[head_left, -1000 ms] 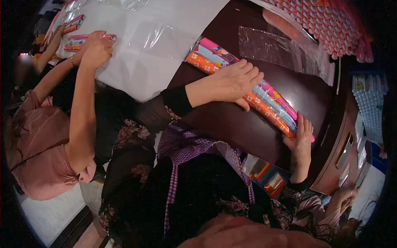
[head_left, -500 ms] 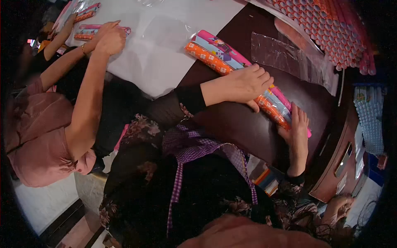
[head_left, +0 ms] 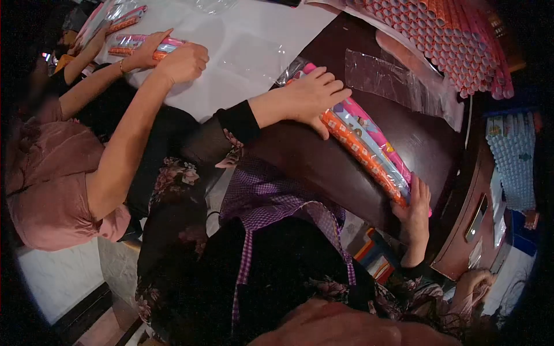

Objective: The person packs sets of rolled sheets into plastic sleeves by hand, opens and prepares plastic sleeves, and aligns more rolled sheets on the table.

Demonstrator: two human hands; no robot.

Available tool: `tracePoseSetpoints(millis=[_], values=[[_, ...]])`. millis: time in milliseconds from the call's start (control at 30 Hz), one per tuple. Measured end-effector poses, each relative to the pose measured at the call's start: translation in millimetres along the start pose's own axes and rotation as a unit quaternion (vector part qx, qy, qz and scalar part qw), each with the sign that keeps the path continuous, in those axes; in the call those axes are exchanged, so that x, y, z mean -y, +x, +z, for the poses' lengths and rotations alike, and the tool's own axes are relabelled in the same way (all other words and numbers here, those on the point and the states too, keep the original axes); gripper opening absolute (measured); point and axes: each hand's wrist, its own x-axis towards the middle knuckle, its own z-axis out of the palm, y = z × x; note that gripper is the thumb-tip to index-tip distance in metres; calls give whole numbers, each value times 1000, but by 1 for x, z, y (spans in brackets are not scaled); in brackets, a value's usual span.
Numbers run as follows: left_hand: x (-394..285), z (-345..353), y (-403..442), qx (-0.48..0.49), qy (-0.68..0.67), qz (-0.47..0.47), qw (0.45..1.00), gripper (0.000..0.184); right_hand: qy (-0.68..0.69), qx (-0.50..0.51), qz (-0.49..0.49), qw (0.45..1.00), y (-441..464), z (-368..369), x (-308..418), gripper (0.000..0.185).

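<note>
A pack of wrapping paper rolls, orange, light blue and pink, lies slantwise on the dark brown table in a clear plastic sleeve. My left hand rests across the far end, fingers spread and stretched over the rolls, thumb on the near side. Loose clear plastic sticks out beyond that end. At the near end, my right hand is closed around the rolls, its fingers on the pink side. The roll ends under my hands are partly hidden.
Flat clear plastic sleeves lie beyond the pack. Stacked orange and pink rolls stand at the back right, with light blue rolls farther right. At left, a co-worker's hands are over another pack on a white sheet.
My left hand has slid from the pack's middle to its far end, its fingers now more spread. The pack has shifted slightly toward me. The co-worker's nearer hand has moved right.
</note>
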Motion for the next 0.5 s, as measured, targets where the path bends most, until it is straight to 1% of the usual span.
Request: tracePoseSetpoints(millis=[67,100,200,333,433,500], values=[[-4,5,6,-14,-20,16,1000,108,-17,9,-2,1000,-6,2,-6,89],[-6,5,9,-36,-27,31,999,106,-17,0,-1,1000,-7,3,-4,89],[-12,6,12,-32,-32,26,999,102,5,24,20,1000,-1,-2,3,89],[-15,3,13,-46,-41,25,998,100,-2,23,12,1000,7,2,0,89],[-18,4,17,-60,-58,21,996,99,0,31,5,999,15,-2,4,93],[-18,6,18,-93,-61,43,993,97,8,43,39,998,20,-5,14,99]])
